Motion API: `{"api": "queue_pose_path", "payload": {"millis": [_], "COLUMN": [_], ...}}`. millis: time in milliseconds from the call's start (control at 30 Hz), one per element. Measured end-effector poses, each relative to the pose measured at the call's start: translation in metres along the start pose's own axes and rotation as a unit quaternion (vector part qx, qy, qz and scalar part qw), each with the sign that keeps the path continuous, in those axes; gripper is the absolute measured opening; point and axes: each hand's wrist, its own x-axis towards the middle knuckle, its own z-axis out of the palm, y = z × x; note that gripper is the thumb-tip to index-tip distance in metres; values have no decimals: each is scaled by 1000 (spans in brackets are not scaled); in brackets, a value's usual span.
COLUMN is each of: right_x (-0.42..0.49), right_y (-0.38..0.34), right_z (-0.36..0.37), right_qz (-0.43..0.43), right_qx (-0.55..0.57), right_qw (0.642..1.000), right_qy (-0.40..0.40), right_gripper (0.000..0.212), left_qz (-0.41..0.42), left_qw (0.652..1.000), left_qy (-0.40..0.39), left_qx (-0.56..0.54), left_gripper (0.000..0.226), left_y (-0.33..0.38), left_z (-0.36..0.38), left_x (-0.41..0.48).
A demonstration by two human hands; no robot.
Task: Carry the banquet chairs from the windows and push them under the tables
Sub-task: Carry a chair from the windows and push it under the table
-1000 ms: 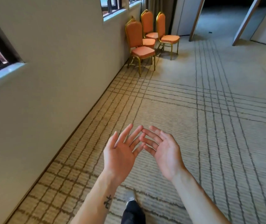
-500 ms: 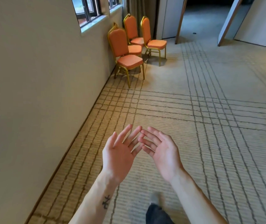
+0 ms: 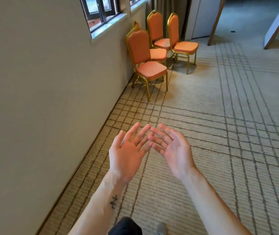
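1. Patterned beige carpet (image 3: 228,126) runs along a plain wall (image 3: 42,82) under windows (image 3: 99,9).
2. Orange banquet chairs (image 3: 137,46) stand clustered below the windows, well ahead of the hands.
3. Left hand (image 3: 128,150) and right hand (image 3: 173,150) hover palms up, fingers straight and spread, fingertips nearly meeting, holding nothing.

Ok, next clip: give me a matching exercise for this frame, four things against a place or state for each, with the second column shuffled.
Things:
1. left hand
2. nearest chair
3. window
4. carpet

Place or state:
A. orange seat, gold frame, standing beside the wall
B. set in the wall, with a pale sill
C. fingers straight, holding nothing
D. crossed by dark grid lines

Pairs: 1-C, 2-A, 3-B, 4-D.
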Motion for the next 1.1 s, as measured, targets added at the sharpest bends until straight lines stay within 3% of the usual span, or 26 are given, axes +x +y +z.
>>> {"api": "queue_pose_path", "payload": {"millis": [433, 733, 1100], "right_x": [332, 515, 802], "right_y": [-43, -97, -154], "right_z": [52, 115, 118], "right_qz": [7, -17, 3], "right_qx": [-10, -3, -6], "right_qw": [999, 999, 998], "right_qy": [40, 50, 56], "right_gripper": [45, 44, 45], "left_qz": [-14, -6, -5], "left_qw": [999, 999, 998], "left_qy": [49, 35, 62], "left_qx": [-12, 27, 15], "left_gripper": [56, 55, 57], "left_y": [132, 246, 322], "left_z": [-27, -3, 12], "left_x": [313, 497, 761]}}
